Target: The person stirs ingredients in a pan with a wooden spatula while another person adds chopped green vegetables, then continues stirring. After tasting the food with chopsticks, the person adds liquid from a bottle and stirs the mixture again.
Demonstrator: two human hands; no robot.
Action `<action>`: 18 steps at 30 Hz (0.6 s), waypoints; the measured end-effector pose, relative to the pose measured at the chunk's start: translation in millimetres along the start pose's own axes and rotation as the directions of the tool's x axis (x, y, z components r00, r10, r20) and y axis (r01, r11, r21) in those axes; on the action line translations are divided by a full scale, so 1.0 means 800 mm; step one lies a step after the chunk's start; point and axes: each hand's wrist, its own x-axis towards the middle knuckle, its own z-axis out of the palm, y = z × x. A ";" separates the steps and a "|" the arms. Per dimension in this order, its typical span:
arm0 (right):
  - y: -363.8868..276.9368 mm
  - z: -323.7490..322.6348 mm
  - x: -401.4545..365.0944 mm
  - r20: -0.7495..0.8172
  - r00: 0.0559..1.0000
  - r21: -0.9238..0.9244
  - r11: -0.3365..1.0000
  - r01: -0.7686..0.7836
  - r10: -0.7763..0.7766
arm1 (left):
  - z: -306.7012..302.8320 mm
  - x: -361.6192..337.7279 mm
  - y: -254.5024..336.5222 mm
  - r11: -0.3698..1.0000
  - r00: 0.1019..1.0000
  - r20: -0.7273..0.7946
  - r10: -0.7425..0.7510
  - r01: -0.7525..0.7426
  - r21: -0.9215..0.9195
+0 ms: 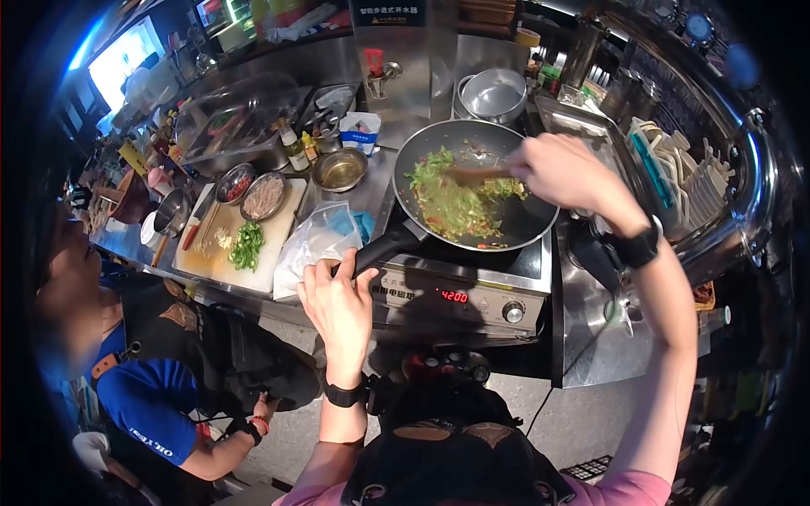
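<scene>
A dark frying pan [531,221] rests on the induction cooker [439,297], whose red display reads 4200. Chopped green vegetables with red bits [456,198] lie in the pan, mostly in its left and middle parts. My left hand [336,299] is closed around the end of the black pan handle [388,246]. Over the pan's right side, my right hand [553,169] grips a wooden spatula [472,174], blurred by motion, its blade among the vegetables.
Left of the cooker, a cutting board [207,261] bears chopped green peppers [246,244] and bowls of ingredients. A metal bowl of liquid [339,170] and a plastic bag [316,244] are nearer. Pots [494,94] stand behind. A person in blue sleeves [148,405] is at left.
</scene>
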 end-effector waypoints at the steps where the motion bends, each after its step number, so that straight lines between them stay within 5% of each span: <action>1: -0.006 -0.015 -0.018 -0.002 0.999 -0.014 0.999 0.034 -0.034 | 0.000 0.000 -0.001 1.000 1.000 0.004 -0.003 0.003 -0.002; 6: -0.013 -0.093 -0.077 0.085 0.996 0.021 1.000 0.003 -0.005 | -0.002 0.000 -0.001 0.999 1.000 0.018 -0.017 0.017 -0.028; 9: 0.007 -0.037 -0.050 0.006 0.995 0.057 0.994 0.094 -0.095 | -0.003 0.002 -0.002 1.000 1.000 0.022 -0.002 0.003 -0.025; 12: 0.011 -0.009 -0.019 -0.010 0.993 0.035 0.993 -0.116 0.117 | -0.003 0.003 -0.004 1.000 1.000 0.022 0.019 -0.019 -0.021; 15: 0.035 0.009 0.005 -0.142 0.970 0.165 0.971 -0.173 0.197 | -0.003 0.004 -0.004 1.000 0.999 0.014 0.030 -0.030 -0.005; 18: 0.032 0.046 0.030 -0.078 0.976 0.217 0.959 -0.180 0.201 | -0.005 0.006 -0.002 1.000 0.999 0.020 0.029 -0.029 0.004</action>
